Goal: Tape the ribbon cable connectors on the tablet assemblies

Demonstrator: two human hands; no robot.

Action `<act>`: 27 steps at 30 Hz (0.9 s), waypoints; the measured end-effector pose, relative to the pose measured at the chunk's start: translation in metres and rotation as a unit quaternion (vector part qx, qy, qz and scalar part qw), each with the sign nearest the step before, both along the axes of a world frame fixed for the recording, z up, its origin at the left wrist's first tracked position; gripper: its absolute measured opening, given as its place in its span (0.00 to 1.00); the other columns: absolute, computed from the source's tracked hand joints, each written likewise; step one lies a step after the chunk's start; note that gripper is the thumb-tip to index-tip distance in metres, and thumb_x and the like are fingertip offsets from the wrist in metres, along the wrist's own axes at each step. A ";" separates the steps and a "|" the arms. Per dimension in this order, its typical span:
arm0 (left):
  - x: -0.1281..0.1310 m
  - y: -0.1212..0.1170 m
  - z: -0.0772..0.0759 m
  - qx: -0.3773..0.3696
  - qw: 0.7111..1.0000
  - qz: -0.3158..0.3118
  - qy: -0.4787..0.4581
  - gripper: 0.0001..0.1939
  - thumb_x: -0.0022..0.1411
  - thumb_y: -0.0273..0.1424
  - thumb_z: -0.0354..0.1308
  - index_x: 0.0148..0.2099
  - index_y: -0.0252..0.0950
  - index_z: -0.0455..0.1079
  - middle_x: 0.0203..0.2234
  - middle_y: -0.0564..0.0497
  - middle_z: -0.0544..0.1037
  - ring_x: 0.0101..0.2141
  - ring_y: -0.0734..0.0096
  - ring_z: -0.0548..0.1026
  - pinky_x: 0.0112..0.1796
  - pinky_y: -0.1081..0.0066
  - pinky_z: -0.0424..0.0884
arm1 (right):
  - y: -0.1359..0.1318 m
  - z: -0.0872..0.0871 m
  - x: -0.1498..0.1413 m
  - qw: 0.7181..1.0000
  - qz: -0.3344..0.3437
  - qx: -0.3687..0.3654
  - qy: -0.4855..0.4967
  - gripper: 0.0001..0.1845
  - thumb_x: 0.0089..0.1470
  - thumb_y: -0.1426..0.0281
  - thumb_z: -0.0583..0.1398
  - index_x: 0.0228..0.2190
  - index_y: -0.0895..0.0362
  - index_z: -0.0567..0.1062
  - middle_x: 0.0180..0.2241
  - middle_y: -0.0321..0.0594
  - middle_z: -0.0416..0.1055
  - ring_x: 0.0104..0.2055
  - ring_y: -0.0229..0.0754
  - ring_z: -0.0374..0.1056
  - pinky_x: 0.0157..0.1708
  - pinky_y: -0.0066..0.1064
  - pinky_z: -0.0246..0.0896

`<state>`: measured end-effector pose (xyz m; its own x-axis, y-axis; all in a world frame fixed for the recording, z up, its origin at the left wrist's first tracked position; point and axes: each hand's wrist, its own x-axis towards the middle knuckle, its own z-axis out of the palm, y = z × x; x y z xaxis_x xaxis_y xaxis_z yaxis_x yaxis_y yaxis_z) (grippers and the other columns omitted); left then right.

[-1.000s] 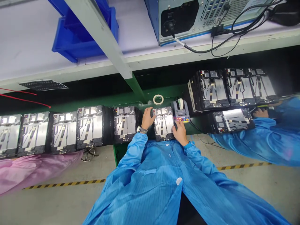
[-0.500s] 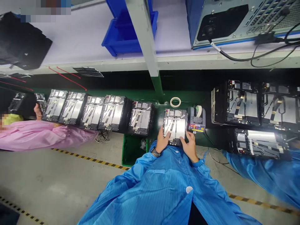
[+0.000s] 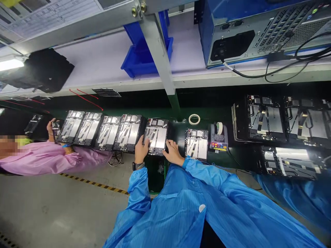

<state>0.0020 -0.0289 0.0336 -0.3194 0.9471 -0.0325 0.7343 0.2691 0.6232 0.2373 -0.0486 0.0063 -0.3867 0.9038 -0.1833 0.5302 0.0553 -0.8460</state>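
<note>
A row of flat silver-and-black panel units lies on the dark green bench. My left hand (image 3: 141,149) grips the near left corner of one unit (image 3: 156,135), fingers curled over its edge. My right hand (image 3: 172,152) holds the same unit's near right corner. Another unit (image 3: 197,148) lies just to the right of my right hand, untouched. Both my arms are in blue sleeves, and a watch sits on my left wrist.
A tape dispenser (image 3: 217,137) and a tape roll (image 3: 193,119) sit right of the units. More units (image 3: 104,132) line up to the left, where a person in pink (image 3: 46,160) works. Stacked units (image 3: 261,119) and a blue-sleeved person (image 3: 292,193) are on the right. A shelf post (image 3: 160,58) rises ahead.
My hands left the unit beside the tape dispenser and moved left onto the neighbouring unit. The view has swung left and slightly up.
</note>
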 end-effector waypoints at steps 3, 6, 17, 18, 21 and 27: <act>0.005 0.000 -0.017 0.022 1.000 0.012 0.000 0.30 0.67 0.45 0.60 0.66 0.36 0.69 0.63 0.36 0.75 0.65 0.46 0.72 0.67 0.46 0.65 | 0.002 -0.007 -0.005 1.000 0.020 0.014 0.000 0.39 0.65 0.61 0.58 0.71 0.61 0.56 0.66 0.57 0.58 0.65 0.59 0.55 0.65 0.53 0.54; 0.009 0.002 -0.026 0.035 0.999 0.038 0.006 0.29 0.67 0.44 0.60 0.65 0.36 0.70 0.63 0.35 0.74 0.65 0.47 0.71 0.67 0.48 0.64 | 0.004 -0.004 -0.003 0.999 0.020 0.022 0.015 0.39 0.64 0.61 0.60 0.70 0.62 0.59 0.66 0.59 0.58 0.65 0.60 0.56 0.65 0.55 0.55; 0.083 0.014 0.016 0.169 0.985 -0.008 0.021 0.24 0.72 0.40 0.57 0.66 0.39 0.67 0.60 0.41 0.73 0.61 0.54 0.72 0.62 0.53 0.70 | -0.069 -0.037 0.226 0.782 -0.545 -0.173 0.248 0.15 0.46 0.59 0.72 0.27 0.58 0.80 0.23 0.35 0.73 0.25 0.37 0.65 0.26 0.28 0.59; 0.105 0.016 0.020 0.175 0.984 -0.032 0.000 0.22 0.72 0.39 0.56 0.65 0.41 0.67 0.60 0.42 0.73 0.61 0.56 0.72 0.61 0.55 0.71 | -0.075 -0.048 0.240 0.749 -0.593 -0.175 0.237 0.16 0.45 0.59 0.72 0.28 0.58 0.79 0.22 0.34 0.72 0.23 0.35 0.62 0.23 0.27 0.56; 0.167 0.022 0.015 0.145 0.976 -0.148 -0.069 0.19 0.73 0.37 0.55 0.63 0.42 0.68 0.59 0.43 0.73 0.60 0.59 0.72 0.58 0.59 0.73 | -0.078 -0.079 0.254 0.697 -0.652 -0.186 0.236 0.17 0.46 0.59 0.71 0.29 0.59 0.77 0.22 0.34 0.72 0.21 0.34 0.61 0.20 0.25 0.52; 0.225 0.023 -0.043 0.051 0.960 -0.258 -0.096 0.14 0.70 0.33 0.58 0.57 0.40 0.72 0.58 0.40 0.73 0.62 0.56 0.71 0.62 0.57 0.70 | -0.063 -0.105 0.238 0.648 -0.677 -0.205 0.283 0.15 0.45 0.62 0.72 0.29 0.59 0.77 0.23 0.34 0.73 0.20 0.32 0.62 0.18 0.22 0.55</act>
